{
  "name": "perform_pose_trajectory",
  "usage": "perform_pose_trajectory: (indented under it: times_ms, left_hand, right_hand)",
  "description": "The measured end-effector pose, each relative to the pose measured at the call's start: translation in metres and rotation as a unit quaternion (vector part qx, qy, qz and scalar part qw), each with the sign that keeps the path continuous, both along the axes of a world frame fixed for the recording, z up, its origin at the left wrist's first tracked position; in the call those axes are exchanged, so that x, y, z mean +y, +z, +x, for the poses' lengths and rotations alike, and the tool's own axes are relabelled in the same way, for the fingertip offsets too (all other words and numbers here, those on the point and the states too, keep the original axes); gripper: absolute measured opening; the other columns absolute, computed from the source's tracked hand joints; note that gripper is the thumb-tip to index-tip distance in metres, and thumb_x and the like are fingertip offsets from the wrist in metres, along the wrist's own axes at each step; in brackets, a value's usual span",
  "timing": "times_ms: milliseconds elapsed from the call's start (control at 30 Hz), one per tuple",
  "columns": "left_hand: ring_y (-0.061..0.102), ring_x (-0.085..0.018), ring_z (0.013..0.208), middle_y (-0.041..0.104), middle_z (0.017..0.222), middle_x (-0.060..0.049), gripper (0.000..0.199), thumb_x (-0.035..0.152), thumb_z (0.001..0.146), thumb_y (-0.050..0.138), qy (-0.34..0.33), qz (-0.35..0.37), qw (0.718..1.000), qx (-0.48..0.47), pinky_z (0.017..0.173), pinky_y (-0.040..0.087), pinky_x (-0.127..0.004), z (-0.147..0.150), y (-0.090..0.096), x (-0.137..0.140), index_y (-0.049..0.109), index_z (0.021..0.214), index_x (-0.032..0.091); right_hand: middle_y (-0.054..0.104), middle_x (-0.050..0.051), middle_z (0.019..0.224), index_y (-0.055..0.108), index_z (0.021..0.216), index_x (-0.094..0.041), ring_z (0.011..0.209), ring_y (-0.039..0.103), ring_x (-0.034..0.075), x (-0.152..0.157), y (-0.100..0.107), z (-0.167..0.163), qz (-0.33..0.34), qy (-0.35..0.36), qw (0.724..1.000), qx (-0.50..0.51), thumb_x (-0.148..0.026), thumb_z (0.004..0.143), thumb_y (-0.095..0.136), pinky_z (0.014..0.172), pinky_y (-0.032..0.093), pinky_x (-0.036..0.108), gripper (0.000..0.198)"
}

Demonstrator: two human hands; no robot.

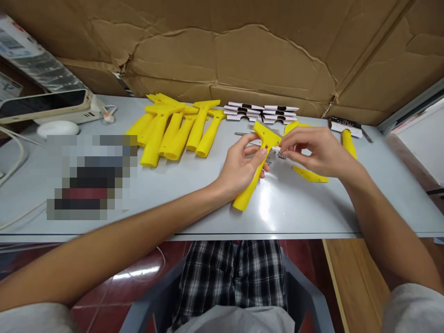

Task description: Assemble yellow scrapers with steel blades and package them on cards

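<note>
My left hand (237, 171) is wrapped around a yellow plastic scraper handle (247, 192), its T-shaped head tilted up and away from me. At the right end of that head, my right hand (319, 149) has its thumb and fingertips pinched together; whatever they hold is too small or hidden to make out. Several small metal screws (281, 156) lie on the table just behind and below the fingers. A curved yellow cover plate (310, 175) rests under my right hand, and another yellow plate (292, 126) shows partly behind it.
Several yellow scraper handles (156, 138) are piled at the back left. White blade packs (244, 111) are stacked by the cardboard wall (215, 55). One handle with a black-and-white card (347, 127) lies at right. A phone (45, 105) and cables sit far left, near a blurred-out object (92, 178).
</note>
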State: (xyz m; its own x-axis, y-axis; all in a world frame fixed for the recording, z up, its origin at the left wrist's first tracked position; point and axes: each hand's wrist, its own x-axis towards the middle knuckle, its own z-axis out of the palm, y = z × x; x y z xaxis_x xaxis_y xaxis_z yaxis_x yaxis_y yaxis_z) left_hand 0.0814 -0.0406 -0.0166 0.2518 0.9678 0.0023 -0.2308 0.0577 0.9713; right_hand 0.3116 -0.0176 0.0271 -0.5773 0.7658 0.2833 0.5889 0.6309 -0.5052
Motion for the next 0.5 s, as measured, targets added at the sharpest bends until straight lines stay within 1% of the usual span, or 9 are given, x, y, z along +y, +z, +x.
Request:
perform_pose_trajectory:
  times_ms: [100, 233, 300, 367, 500]
  left_hand:
    - [0.071, -0.010, 0.061, 0.075, 0.119, -0.010, 0.035, 0.020, 0.102, 0.070, -0.030, 0.033, 0.999, 0.005, 0.052, 0.058, -0.025, 0.002, -0.005, -0.007, 0.059, 0.136, 0.020]
    - [0.071, -0.010, 0.060, 0.074, 0.118, -0.008, 0.041, 0.024, 0.100, 0.075, -0.044, 0.054, 0.997, 0.012, 0.052, 0.058, -0.025, 0.004, -0.010, -0.013, 0.061, 0.138, 0.021]
    - [0.072, -0.010, 0.061, 0.074, 0.119, -0.009, 0.044, 0.028, 0.097, 0.080, -0.044, 0.058, 0.997, 0.013, 0.052, 0.058, -0.025, 0.004, -0.010, -0.014, 0.062, 0.137, 0.023]
    - [0.072, -0.010, 0.061, 0.075, 0.122, -0.010, 0.044, 0.028, 0.097, 0.081, -0.042, 0.059, 0.997, 0.014, 0.051, 0.058, -0.025, 0.004, -0.009, -0.015, 0.063, 0.137, 0.022]
    - [0.071, -0.010, 0.061, 0.075, 0.125, -0.013, 0.038, 0.024, 0.103, 0.071, -0.038, 0.067, 0.997, 0.030, 0.050, 0.057, -0.024, 0.005, -0.009, -0.018, 0.063, 0.140, 0.020]
  right_hand:
    - [0.072, 0.003, 0.097, 0.081, 0.100, -0.018, 0.080, 0.061, 0.004, -0.003, -0.001, -0.007, 0.028, -0.052, 0.996, 0.072, -0.042, 0.099, 0.070, 0.073, 0.048, 0.020, 0.027]
    - [0.071, 0.004, 0.094, 0.082, 0.099, -0.019, 0.080, 0.062, 0.004, -0.008, -0.005, -0.020, 0.052, -0.077, 0.990, 0.110, -0.042, 0.099, 0.071, 0.073, 0.049, 0.020, 0.026]
    - [0.072, 0.005, 0.096, 0.082, 0.100, -0.017, 0.082, 0.063, 0.005, -0.009, -0.007, -0.022, 0.042, -0.087, 0.987, 0.126, -0.043, 0.099, 0.072, 0.074, 0.052, 0.020, 0.028]
    - [0.072, 0.006, 0.096, 0.081, 0.100, -0.015, 0.083, 0.064, 0.006, -0.008, -0.008, -0.023, 0.025, -0.102, 0.984, 0.146, -0.045, 0.097, 0.075, 0.075, 0.055, 0.020, 0.031]
    - [0.070, 0.007, 0.094, 0.074, 0.100, -0.012, 0.082, 0.065, 0.007, -0.007, -0.008, -0.022, -0.012, -0.106, 0.978, 0.182, -0.053, 0.089, 0.084, 0.075, 0.059, 0.022, 0.044]
